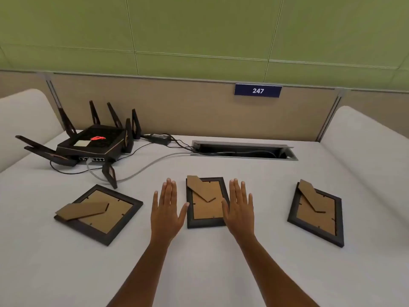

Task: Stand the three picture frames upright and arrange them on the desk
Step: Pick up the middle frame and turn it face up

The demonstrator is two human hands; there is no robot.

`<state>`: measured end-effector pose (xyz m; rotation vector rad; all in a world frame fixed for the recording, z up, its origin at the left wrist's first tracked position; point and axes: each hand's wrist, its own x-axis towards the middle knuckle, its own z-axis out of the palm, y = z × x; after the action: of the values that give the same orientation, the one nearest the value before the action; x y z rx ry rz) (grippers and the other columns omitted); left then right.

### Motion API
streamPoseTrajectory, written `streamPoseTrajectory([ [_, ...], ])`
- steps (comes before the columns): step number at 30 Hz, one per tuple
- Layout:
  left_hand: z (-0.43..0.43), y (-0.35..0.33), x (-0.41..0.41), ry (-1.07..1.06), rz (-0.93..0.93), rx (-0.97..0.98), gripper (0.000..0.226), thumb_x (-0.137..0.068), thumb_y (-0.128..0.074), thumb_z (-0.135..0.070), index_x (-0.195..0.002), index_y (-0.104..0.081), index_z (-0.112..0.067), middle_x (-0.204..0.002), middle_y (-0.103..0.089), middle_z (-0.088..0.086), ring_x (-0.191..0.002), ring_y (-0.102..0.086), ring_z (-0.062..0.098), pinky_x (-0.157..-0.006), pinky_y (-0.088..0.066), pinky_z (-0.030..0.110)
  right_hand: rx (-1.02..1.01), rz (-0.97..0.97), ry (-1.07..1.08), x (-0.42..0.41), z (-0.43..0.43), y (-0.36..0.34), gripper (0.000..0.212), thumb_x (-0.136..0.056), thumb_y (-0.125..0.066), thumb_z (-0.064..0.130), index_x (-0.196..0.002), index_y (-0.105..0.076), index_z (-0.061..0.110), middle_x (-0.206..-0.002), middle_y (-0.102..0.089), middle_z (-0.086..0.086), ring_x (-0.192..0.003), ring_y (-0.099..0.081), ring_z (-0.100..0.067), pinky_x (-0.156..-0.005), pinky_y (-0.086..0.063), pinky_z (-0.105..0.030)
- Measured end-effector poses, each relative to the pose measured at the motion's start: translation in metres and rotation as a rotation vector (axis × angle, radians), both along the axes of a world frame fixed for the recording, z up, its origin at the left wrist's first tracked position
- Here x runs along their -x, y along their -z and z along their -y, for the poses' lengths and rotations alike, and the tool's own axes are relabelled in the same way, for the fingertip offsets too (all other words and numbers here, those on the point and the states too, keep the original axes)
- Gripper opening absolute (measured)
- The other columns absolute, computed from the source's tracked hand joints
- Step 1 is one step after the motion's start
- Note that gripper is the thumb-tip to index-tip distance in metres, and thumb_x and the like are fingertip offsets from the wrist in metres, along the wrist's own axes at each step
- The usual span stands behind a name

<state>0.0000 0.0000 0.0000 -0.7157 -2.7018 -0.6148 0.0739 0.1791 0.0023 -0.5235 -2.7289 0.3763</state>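
Three dark picture frames lie face down on the white desk (254,262), each showing a brown cardboard back and a folded-out stand. The left frame (99,214) is turned at an angle. The middle frame (207,203) lies straight between my hands. The right frame (316,212) sits tilted, apart from the others. My left hand (167,209) is flat and open just left of the middle frame, thumb tip near its edge. My right hand (239,207) is flat and open over that frame's right edge. Neither hand holds anything.
A black router (93,144) with several antennas stands at the back left, its cables running to a power brick (159,138) and into a cable slot (243,149) at the desk's rear. A beige partition with a "247" sign (257,90) backs the desk.
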Motion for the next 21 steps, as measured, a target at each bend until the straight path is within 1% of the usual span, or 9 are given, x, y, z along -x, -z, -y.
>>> streamPoseTrajectory([
  [2,0.001,0.007,-0.005,-0.024,0.03,0.009,0.084,-0.084,0.004,-0.063,-0.138,-0.024,-0.005,-0.148,-0.027,0.016,-0.14,-0.016,0.024,-0.116,-0.006,0.036,0.025,0.035,0.012,-0.004,-0.002,0.011,0.064,-0.088,0.001,0.048,-0.144,-0.001,0.017,-0.157,-0.004,-0.004,-0.145,0.002,-0.024,-0.118,-0.006,-0.041],
  [3,0.001,0.013,-0.008,-0.033,0.038,0.019,0.087,-0.082,0.006,-0.064,-0.138,-0.024,-0.005,-0.148,-0.028,0.017,-0.138,-0.021,0.03,-0.114,-0.01,0.039,0.031,0.049,0.018,-0.007,-0.003,0.019,0.059,-0.093,-0.009,0.044,-0.144,-0.001,0.017,-0.157,-0.003,-0.004,-0.145,0.002,-0.024,-0.119,-0.007,-0.04],
  [4,0.001,0.019,-0.011,-0.036,0.053,0.035,0.089,-0.08,0.008,-0.066,-0.138,-0.023,-0.005,-0.148,-0.027,0.017,-0.137,-0.021,0.032,-0.113,-0.009,0.039,0.056,0.078,0.025,-0.009,-0.003,0.026,0.057,-0.095,-0.018,0.04,-0.145,0.0,0.017,-0.158,-0.004,-0.005,-0.145,0.001,-0.023,-0.119,-0.008,-0.04],
  [5,0.001,0.026,-0.012,-0.032,0.049,0.027,0.092,-0.078,0.009,-0.068,-0.139,-0.021,-0.006,-0.149,-0.025,0.016,-0.138,-0.018,0.031,-0.115,-0.002,0.035,0.073,0.088,0.018,-0.011,-0.003,0.032,0.058,-0.096,-0.022,0.038,-0.145,-0.001,0.017,-0.158,-0.004,-0.005,-0.145,0.001,-0.023,-0.118,-0.01,-0.04],
  [7,0.002,0.034,-0.015,-0.017,0.069,0.032,0.095,-0.075,0.01,-0.072,-0.139,-0.019,-0.008,-0.15,-0.023,0.014,-0.139,-0.014,0.03,-0.115,0.01,0.027,0.125,0.089,-0.001,-0.014,-0.004,0.038,0.058,-0.096,-0.026,0.037,-0.145,-0.003,0.017,-0.157,-0.007,-0.006,-0.145,-0.001,-0.023,-0.118,-0.013,-0.039],
  [9,0.002,0.039,-0.017,-0.007,0.092,0.08,0.097,-0.073,0.012,-0.072,-0.139,-0.021,-0.009,-0.15,-0.023,0.014,-0.139,-0.016,0.031,-0.116,0.002,0.032,0.178,0.112,-0.019,-0.016,-0.005,0.043,0.058,-0.096,-0.029,0.038,-0.145,-0.006,0.017,-0.157,-0.008,-0.006,-0.145,-0.003,-0.023,-0.118,-0.015,-0.038],
  [11,0.001,0.046,-0.019,-0.008,0.128,0.114,0.101,-0.07,0.015,-0.074,-0.14,-0.02,-0.01,-0.151,-0.021,0.013,-0.14,-0.016,0.032,-0.113,-0.004,0.038,0.185,0.148,-0.028,-0.018,-0.006,0.049,0.059,-0.095,-0.028,0.04,-0.145,-0.005,0.017,-0.158,-0.007,-0.006,-0.145,-0.003,-0.022,-0.118,-0.012,-0.037],
  [15,0.003,0.055,-0.015,-0.008,0.228,0.13,0.112,-0.056,0.027,-0.077,-0.142,-0.007,-0.014,-0.155,-0.007,0.011,-0.143,-0.002,0.026,-0.115,0.003,0.035,0.18,0.161,-0.038,-0.019,-0.006,0.052,0.06,-0.095,-0.027,0.042,-0.145,-0.004,0.018,-0.158,-0.006,-0.007,-0.145,-0.005,-0.023,-0.118,-0.009,-0.037],
  [21,0.002,0.057,-0.013,0.054,0.296,0.19,0.117,-0.049,0.031,-0.079,-0.142,-0.002,-0.018,-0.156,-0.002,0.008,-0.144,0.002,0.021,-0.116,0.004,0.035,0.209,0.163,-0.04,-0.018,-0.007,0.056,0.061,-0.094,-0.027,0.044,-0.145,-0.005,0.019,-0.157,-0.01,-0.008,-0.145,-0.009,-0.023,-0.119,-0.008,-0.037],
])
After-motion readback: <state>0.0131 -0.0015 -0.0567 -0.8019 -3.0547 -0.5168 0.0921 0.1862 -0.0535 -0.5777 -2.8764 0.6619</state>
